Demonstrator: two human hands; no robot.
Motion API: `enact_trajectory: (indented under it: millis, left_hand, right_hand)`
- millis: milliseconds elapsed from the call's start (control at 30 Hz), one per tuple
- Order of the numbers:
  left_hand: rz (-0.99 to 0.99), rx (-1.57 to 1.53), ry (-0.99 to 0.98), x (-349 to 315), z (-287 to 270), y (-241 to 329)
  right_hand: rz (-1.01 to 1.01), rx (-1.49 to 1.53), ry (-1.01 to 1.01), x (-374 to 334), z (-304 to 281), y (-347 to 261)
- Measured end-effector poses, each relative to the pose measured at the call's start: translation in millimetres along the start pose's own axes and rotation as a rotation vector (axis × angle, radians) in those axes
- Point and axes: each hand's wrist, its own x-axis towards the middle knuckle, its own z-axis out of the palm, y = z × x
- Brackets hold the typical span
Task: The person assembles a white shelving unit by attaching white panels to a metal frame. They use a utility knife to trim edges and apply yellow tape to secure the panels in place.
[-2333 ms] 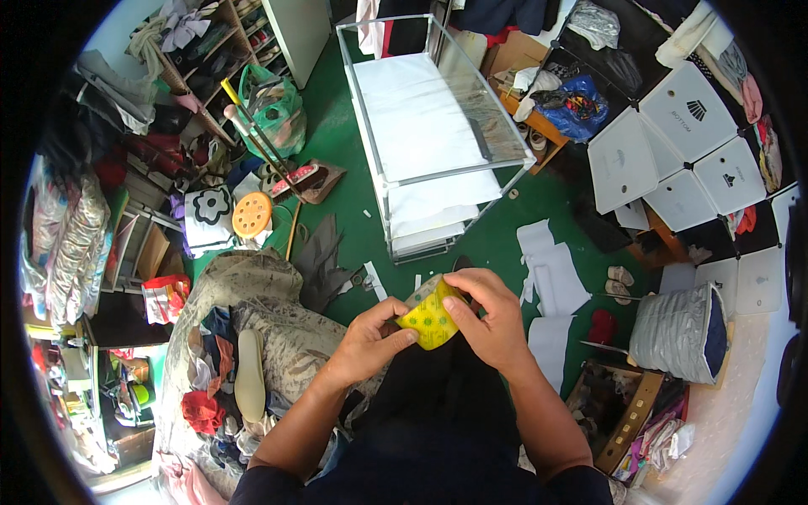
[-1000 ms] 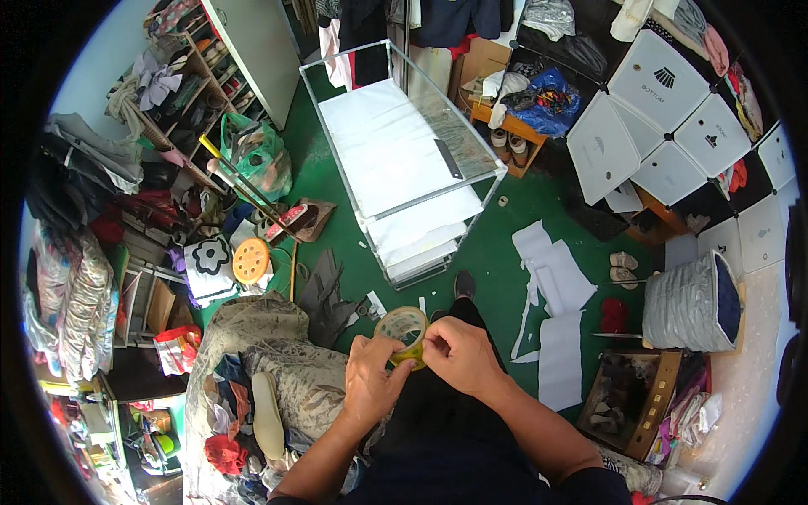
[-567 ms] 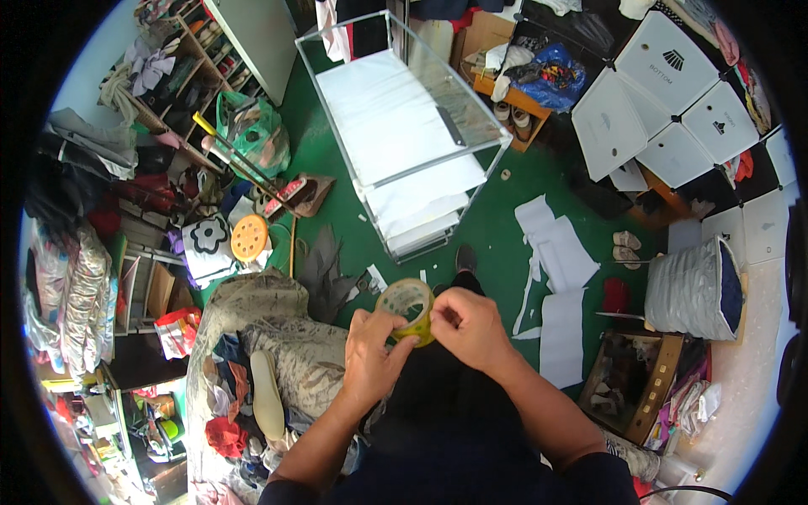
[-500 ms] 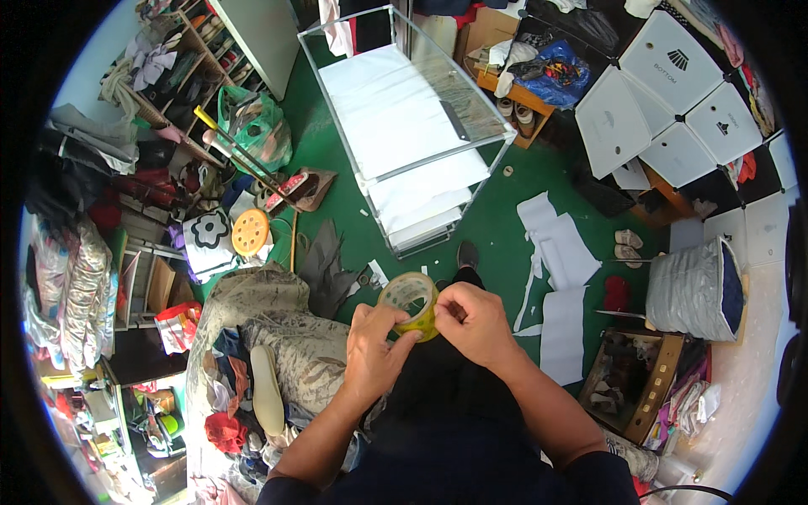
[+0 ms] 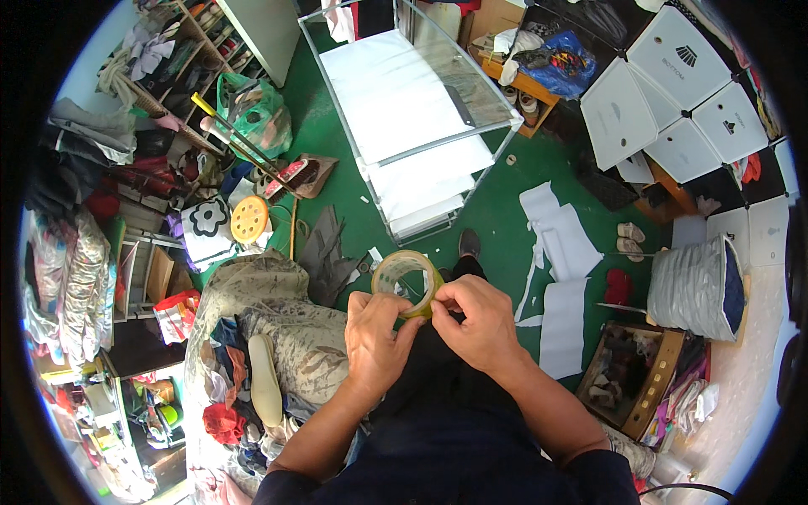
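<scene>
— Holding what?
— A roll of clear tape (image 5: 404, 282), pinched between the left hand (image 5: 374, 341) and the right hand (image 5: 475, 324). Both closed on it, thumbs at the rim nearest the body.
— Where, then?
— Up in front of the chest, above the dark lap. Sticking out past the fingertips, toward the green floor (image 5: 337, 151) and the glass-sided frame (image 5: 404, 118). Hole of the roll wide open to see through.
— Looks like hunting for the loose end?
— Seems so. Best to go slow. Scrape one thumbnail along the rim, feel for the little bump. Keep the other hand tight so no slipping or spinning.
— And once found?
— Lift just a corner, pull straight, not sideways. Otherwise likely to tear thin or stick back down.
</scene>
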Motion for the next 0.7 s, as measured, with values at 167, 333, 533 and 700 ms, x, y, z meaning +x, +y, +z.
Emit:
enact_trajectory:
  millis: [167, 333, 533, 700]
  left_hand:
    - [0.026, 0.033, 0.002, 0, 2, 2]
    - [0.033, 0.037, 0.001, 0, 4, 2]
    - [-0.023, -0.014, -0.041, 0, 7, 4]
    - [-0.076, -0.041, -0.020, -1, 10, 4]
  right_hand:
    - [0.046, -0.011, 0.001, -1, 3, 0]
    - [0.085, 0.015, 0.002, -3, 7, 4]
    - [0.112, 0.035, 0.035, -6, 7, 14]
    - [0.220, 0.050, 0.052, -10, 0, 28]
